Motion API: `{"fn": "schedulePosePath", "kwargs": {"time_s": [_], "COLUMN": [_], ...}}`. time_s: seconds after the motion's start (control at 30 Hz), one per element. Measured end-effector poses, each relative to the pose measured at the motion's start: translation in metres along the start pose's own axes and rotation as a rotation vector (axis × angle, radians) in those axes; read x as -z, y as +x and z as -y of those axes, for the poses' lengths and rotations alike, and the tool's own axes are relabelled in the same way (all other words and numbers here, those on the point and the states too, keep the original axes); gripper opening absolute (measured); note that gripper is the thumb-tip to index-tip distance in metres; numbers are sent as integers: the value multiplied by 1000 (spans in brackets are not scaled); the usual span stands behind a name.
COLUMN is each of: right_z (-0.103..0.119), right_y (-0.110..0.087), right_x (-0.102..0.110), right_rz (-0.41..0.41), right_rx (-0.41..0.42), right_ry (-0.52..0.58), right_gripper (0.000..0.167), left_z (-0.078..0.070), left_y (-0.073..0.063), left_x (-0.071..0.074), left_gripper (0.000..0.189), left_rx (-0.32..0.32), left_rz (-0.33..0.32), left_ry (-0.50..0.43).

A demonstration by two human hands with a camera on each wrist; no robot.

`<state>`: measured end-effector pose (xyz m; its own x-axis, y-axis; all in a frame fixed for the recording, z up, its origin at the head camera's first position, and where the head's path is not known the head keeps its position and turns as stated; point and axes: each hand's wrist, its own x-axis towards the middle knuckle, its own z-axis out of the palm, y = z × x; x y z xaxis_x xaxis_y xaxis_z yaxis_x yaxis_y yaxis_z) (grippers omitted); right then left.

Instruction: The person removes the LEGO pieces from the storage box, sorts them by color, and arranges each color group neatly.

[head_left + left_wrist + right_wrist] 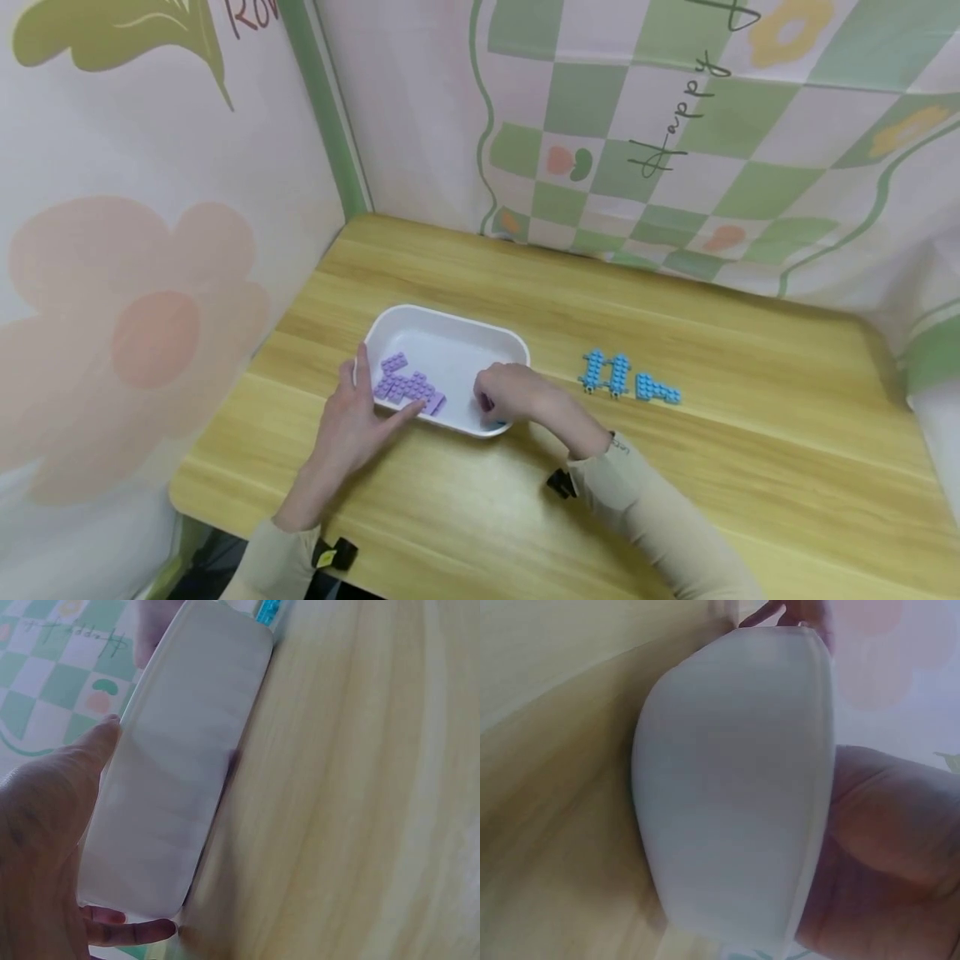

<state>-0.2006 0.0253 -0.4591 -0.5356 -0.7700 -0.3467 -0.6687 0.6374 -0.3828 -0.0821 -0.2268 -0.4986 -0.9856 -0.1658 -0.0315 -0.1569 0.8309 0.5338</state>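
A white tray (450, 329) stands on the table with several purple toy bricks (408, 387) in its left part. My left hand (351, 429) grips the tray's left end, thumb along the near rim and fingers round the end wall; in the left wrist view that hand (45, 817) spans the tray's outer side (172, 765). My right hand (513, 392) reaches inside the tray's right end with bent fingers. A bit of blue (498, 423) shows below it. The right wrist view has the tray wall (735, 780) in front of the fingertips, so any hold there is hidden.
Right of the tray, two blue brick pieces with side pegs (606, 372) lie side by side, near a flat group of blue bricks (657, 389). The wooden table (750, 467) meets a patterned curtain (585, 100) at the back and a flowered panel at left.
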Motion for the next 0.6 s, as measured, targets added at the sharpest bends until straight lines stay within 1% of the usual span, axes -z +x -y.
{"fn": "schedulePosePath", "kwargs": {"time_s": [0.13, 0.2, 0.27, 0.3, 0.37, 0.43, 0.5, 0.6], "right_z": [-20, -21, -20, -15, -6, -2, 2, 1], "right_y": [14, 17, 17, 15, 8, 2, -4, -9], "right_x": [-17, -18, -16, -12, -3, 2, 7, 8], "right_rz": [49, 77, 98, 112, 111, 67, 0, -127], "right_rx": [-37, -64, -71, -75, -60, -19, 27, 103], "right_ry": [-37, -50, -46, -34, -6, 54, 98, 130], "right_gripper": [28, 28, 26, 25, 21, 16, 11, 16], "left_z": [-1, -1, -1, -1, -1, -1, -1, 0], "left_y": [-1, -1, -1, -1, -1, -2, -1, -1], "left_x": [-1, -2, -2, -3, -3, -2, -2, -1], "left_gripper": [134, 134, 134, 134, 134, 134, 134, 134], "left_rx": [3, 3, 3, 3, 2, 1, -1, -4], "left_rz": [4, 7, 12, 16, 16, 14, 8, 3], "left_ry": [-5, -9, -11, -9, -7, -3, 2, 3]}}
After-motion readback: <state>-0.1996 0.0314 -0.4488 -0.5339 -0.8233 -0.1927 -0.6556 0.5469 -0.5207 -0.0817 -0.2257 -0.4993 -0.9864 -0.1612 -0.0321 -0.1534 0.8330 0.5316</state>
